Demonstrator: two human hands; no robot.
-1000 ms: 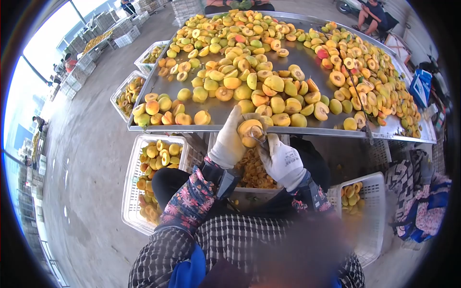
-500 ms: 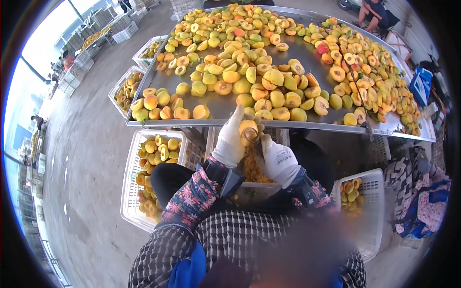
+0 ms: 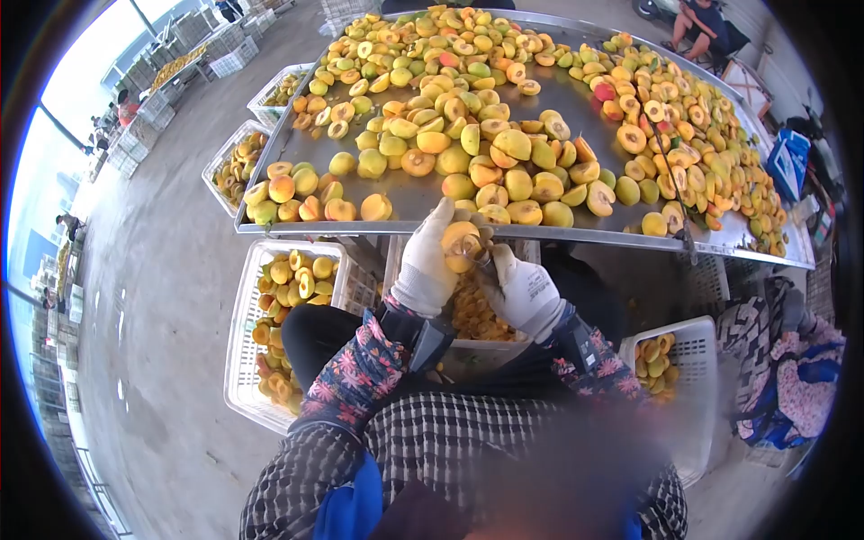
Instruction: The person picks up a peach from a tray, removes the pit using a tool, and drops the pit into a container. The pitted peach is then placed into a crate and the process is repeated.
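My left hand (image 3: 425, 268), in a white glove, is closed around a halved yellow peach (image 3: 461, 247), its cut face turned up toward me. My right hand (image 3: 525, 290), gloved too, is closed on a small curved metal tool (image 3: 487, 259) held against the fruit's right side; most of the tool is hidden by fingers. Both hands are just in front of the table's near edge. Beneath them a crate (image 3: 481, 346) between my knees contains orange peach scraps (image 3: 475, 310).
A metal table (image 3: 396, 227) bears heaps of whole and halved peaches (image 3: 432, 142). White crates of peaches stand to my left (image 3: 236, 360) and right (image 3: 697, 378). A patterned bag or cloth (image 3: 796, 387) lies far right. A seated person (image 3: 702, 22) is at the back right.
The right hand has shifted slightly right and down, away from the peach half's middle. The left hand has tilted the peach a little and still grips it.
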